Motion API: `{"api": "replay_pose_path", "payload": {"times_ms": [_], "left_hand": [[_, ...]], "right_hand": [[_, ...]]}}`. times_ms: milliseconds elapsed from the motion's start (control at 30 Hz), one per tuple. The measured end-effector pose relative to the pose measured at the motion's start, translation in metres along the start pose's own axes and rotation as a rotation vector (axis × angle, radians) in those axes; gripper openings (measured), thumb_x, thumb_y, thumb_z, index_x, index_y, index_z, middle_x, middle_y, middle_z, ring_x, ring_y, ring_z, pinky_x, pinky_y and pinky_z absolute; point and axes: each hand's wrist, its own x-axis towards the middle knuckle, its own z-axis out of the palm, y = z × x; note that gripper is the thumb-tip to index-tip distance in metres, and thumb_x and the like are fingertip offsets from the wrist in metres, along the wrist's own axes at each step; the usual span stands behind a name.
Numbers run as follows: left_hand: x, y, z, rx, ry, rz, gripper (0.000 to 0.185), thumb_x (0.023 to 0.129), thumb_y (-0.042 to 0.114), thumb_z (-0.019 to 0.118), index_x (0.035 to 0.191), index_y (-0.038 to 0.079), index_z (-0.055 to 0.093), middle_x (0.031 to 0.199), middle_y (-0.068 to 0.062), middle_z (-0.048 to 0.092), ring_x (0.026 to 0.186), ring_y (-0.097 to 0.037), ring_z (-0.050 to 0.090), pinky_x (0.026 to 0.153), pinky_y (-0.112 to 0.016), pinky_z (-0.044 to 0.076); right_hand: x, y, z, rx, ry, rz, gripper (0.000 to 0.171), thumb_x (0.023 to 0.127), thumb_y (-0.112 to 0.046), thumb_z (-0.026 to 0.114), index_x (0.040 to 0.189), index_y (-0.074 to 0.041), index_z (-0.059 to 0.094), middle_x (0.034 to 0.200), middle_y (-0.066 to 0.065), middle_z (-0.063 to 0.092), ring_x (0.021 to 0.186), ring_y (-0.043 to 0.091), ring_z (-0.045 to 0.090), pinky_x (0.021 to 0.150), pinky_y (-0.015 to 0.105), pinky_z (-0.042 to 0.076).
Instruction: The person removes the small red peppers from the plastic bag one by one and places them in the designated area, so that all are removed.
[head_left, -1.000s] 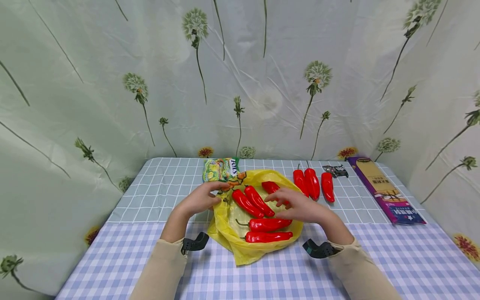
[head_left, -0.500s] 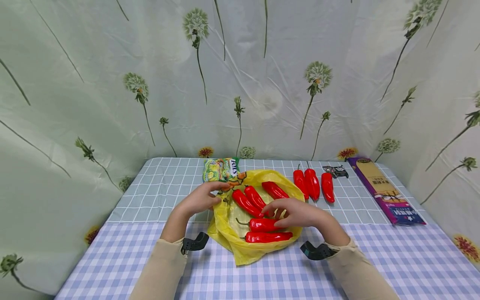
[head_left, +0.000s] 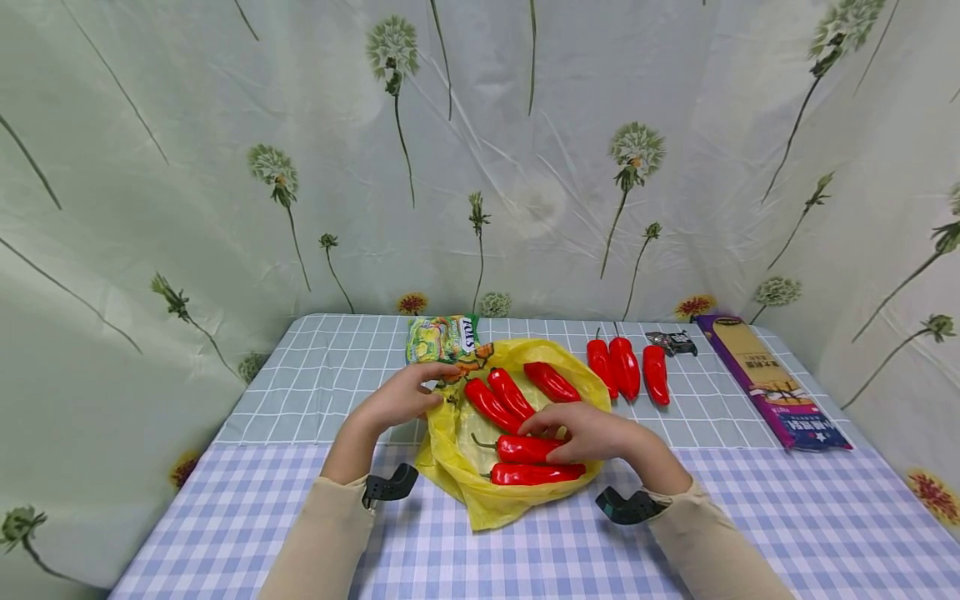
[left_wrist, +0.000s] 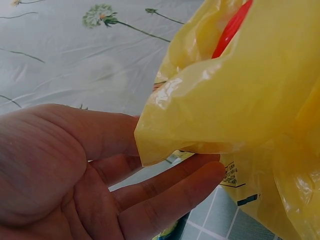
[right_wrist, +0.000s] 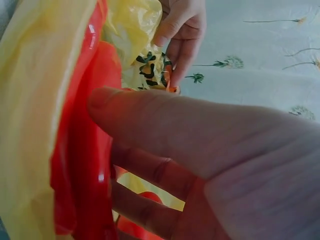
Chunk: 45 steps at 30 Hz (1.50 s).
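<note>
We list, at frame centre: yellow plastic bag (head_left: 465,492), spread open on the checked table (head_left: 225,533). Our left hand (head_left: 401,398) pinches its upper-left edge. Our right hand (head_left: 592,433), fingers curled, rests on a red pepper (head_left: 521,450) inside the bag; firm hold unclear.

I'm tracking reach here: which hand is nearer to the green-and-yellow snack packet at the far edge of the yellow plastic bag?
Left. The left hand grips the yellow plastic bag's rim just below the green-and-yellow snack packet; the right hand rests on red peppers farther away.
</note>
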Motion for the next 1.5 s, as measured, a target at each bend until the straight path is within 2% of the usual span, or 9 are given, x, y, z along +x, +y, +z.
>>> {"api": "replay_pose_path", "payload": {"times_ms": [167,467,933,1167,1333,1500], "left_hand": [[0.0,0.001,0.0,-0.011,-0.001,-0.005,0.052,0.09,-0.001,0.055,0.141,0.01,0.056,0.146,-0.016,0.054,0.087,-0.021,0.065,0.066,-0.032,0.057],[0.001,0.0,0.0,-0.005,0.001,-0.008,0.053,0.09,-0.003,0.055,0.141,0.011,0.056,0.146,-0.016,0.054,0.084,-0.02,0.064,0.065,-0.033,0.057],[0.0,-0.002,-0.001,0.001,-0.009,0.004,0.052,0.091,-0.003,0.055,0.141,0.009,0.056,0.146,-0.018,0.053,0.083,-0.02,0.064,0.066,-0.036,0.058],[0.0,-0.001,0.0,-0.002,-0.012,0.005,0.053,0.091,-0.003,0.055,0.142,0.009,0.055,0.147,-0.018,0.052,0.082,-0.019,0.063,0.065,-0.037,0.057],[0.0,-0.001,-0.001,0.0,-0.004,-0.001,0.053,0.09,-0.003,0.055,0.142,0.01,0.055,0.146,-0.017,0.053,0.081,-0.018,0.063,0.065,-0.038,0.058],[0.001,-0.001,0.0,0.001,-0.01,0.0,0.054,0.09,-0.003,0.055,0.142,0.01,0.055,0.147,-0.017,0.053,0.079,-0.018,0.062,0.064,-0.037,0.057]], "right_hand": [[0.001,-0.001,0.003,0.006,-0.001,0.008,0.044,0.084,-0.014,0.077,0.126,-0.023,0.067,0.121,-0.002,0.066,0.113,0.022,0.058,0.092,0.044,0.057],[0.004,0.0,0.005,-0.004,0.021,-0.023,0.044,0.083,-0.02,0.08,0.125,-0.024,0.068,0.119,-0.004,0.067,0.108,0.019,0.059,0.088,0.036,0.056],[0.005,0.0,0.005,0.019,-0.003,0.0,0.038,0.083,-0.018,0.079,0.119,-0.025,0.066,0.112,-0.005,0.069,0.103,0.015,0.062,0.087,0.035,0.057],[0.003,0.0,0.002,0.017,-0.021,0.012,0.04,0.084,-0.016,0.077,0.12,-0.027,0.065,0.112,-0.007,0.067,0.103,0.014,0.06,0.086,0.033,0.056],[-0.002,-0.001,-0.005,0.047,0.011,0.034,0.046,0.082,-0.017,0.079,0.123,-0.029,0.063,0.116,-0.006,0.067,0.106,0.017,0.059,0.085,0.036,0.057],[-0.012,0.003,-0.017,0.072,0.102,0.019,0.052,0.083,-0.014,0.078,0.13,-0.025,0.06,0.124,0.002,0.066,0.114,0.024,0.06,0.089,0.04,0.058]]}}
